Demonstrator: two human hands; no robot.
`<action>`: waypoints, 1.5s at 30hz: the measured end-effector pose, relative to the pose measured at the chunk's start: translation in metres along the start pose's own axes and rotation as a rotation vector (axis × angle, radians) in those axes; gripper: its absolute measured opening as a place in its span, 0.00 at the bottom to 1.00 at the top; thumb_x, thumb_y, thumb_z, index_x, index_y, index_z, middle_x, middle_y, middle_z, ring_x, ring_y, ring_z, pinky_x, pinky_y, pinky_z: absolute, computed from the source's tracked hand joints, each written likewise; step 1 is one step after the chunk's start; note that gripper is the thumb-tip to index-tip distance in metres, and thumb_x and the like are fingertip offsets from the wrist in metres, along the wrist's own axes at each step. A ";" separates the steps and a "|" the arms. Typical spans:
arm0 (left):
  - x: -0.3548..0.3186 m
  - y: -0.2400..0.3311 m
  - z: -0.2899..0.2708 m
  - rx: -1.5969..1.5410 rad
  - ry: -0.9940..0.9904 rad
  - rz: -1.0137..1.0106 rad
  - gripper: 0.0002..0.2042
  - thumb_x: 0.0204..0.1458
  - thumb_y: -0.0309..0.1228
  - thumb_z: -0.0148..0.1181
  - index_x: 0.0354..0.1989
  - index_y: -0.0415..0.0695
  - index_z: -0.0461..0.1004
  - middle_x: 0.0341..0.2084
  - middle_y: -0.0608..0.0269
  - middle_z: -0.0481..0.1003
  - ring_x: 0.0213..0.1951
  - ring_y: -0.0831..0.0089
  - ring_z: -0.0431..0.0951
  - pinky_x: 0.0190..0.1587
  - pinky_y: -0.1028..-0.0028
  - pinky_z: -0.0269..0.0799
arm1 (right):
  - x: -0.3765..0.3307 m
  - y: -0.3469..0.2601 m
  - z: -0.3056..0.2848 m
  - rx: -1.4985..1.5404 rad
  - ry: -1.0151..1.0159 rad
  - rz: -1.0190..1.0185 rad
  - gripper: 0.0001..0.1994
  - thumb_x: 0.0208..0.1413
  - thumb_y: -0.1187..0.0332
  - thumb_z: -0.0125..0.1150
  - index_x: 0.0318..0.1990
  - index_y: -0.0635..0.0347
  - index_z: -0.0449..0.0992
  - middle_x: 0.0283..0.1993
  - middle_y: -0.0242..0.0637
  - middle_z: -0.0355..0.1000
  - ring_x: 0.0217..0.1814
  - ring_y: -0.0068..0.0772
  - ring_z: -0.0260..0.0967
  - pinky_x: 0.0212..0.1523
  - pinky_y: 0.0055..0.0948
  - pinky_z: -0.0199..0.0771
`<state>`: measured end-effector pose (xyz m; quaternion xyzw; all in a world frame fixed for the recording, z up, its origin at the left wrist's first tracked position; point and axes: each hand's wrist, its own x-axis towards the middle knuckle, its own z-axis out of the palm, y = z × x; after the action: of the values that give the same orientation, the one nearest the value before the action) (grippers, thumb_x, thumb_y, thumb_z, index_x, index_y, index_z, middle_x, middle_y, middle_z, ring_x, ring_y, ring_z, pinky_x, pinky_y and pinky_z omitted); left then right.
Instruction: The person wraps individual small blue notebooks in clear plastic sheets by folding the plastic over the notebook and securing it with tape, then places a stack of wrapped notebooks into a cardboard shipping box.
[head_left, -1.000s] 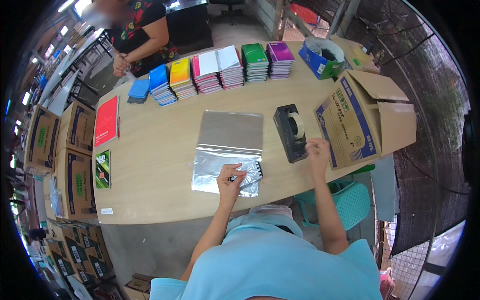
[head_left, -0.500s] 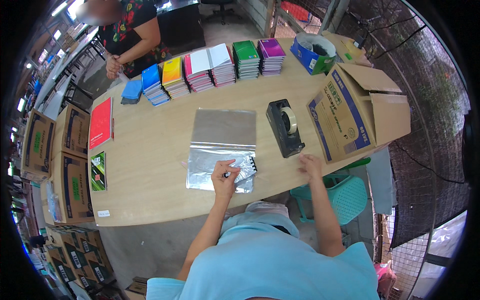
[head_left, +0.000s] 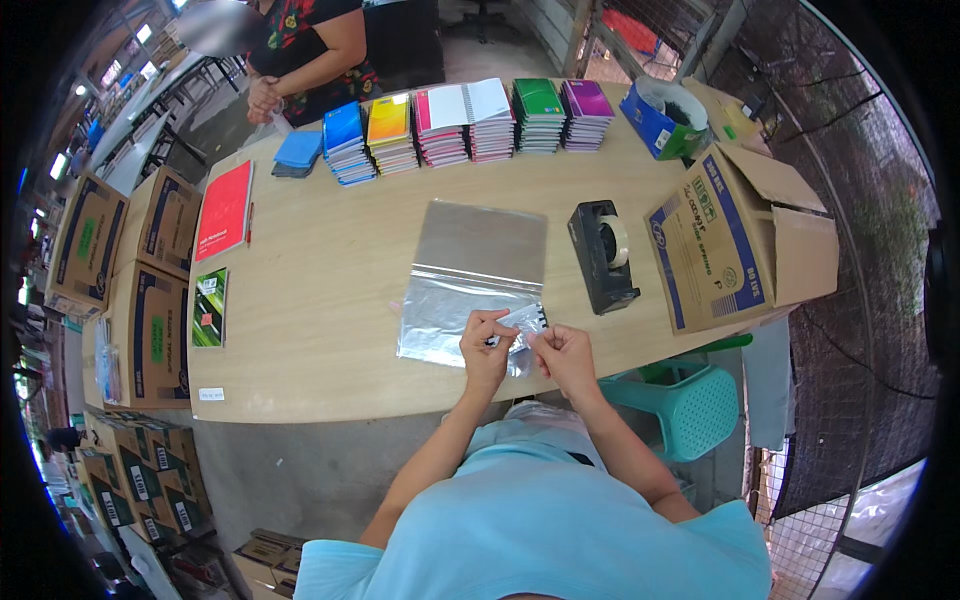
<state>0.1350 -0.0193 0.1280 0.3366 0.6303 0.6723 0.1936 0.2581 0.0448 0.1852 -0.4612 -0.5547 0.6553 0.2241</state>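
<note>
My left hand is closed on a small spiral notebook in clear plastic wrap, its black coil showing along the right edge. Fingers pinched together, my right hand meets the wrap at the notebook's right side; whatever lies between its fingertips is too small to make out. Under both hands, flat clear plastic bags lie on the table. A black tape dispenser with a roll of tape stands to the right of them.
Along the table's far edge are stacks of coloured notebooks, a blue cloth and a blue box. An open carton stands right. A red notebook and green notebook lie left. A person stands opposite.
My right hand has moved left from beside the tape dispenser to the wrapped notebook. My left hand keeps its hold on the notebook. The whole view has shifted slightly.
</note>
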 end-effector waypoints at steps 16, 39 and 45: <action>0.025 0.043 -0.047 0.618 -0.609 0.344 0.28 0.36 0.25 0.70 0.51 0.63 0.78 0.53 0.57 0.71 0.52 0.57 0.73 0.48 0.65 0.75 | 0.006 0.029 0.005 0.058 0.071 0.071 0.13 0.52 0.69 0.68 0.21 0.60 0.71 0.15 0.28 0.65 0.11 0.16 0.57 0.11 0.19 0.52; 0.042 0.044 -0.042 0.444 -0.561 0.078 0.49 0.34 0.25 0.73 0.69 0.53 0.51 0.49 0.50 0.74 0.42 0.50 0.78 0.42 0.62 0.76 | 0.052 0.110 -0.027 -0.914 0.263 -0.554 0.19 0.43 0.61 0.74 0.24 0.62 0.68 0.23 0.42 0.72 0.24 0.36 0.72 0.26 0.39 0.69; 0.032 0.071 -0.048 0.493 -0.708 0.354 0.41 0.42 0.22 0.65 0.68 0.55 0.56 0.53 0.54 0.72 0.54 0.54 0.71 0.56 0.58 0.66 | 0.029 0.037 -0.034 0.479 -0.300 0.513 0.29 0.57 0.41 0.56 0.51 0.58 0.72 0.43 0.43 0.76 0.43 0.37 0.76 0.35 0.40 0.78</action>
<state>0.0910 -0.0414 0.2050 0.6839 0.5990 0.3689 0.1933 0.2809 0.0753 0.1412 -0.4185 -0.2788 0.8615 0.0705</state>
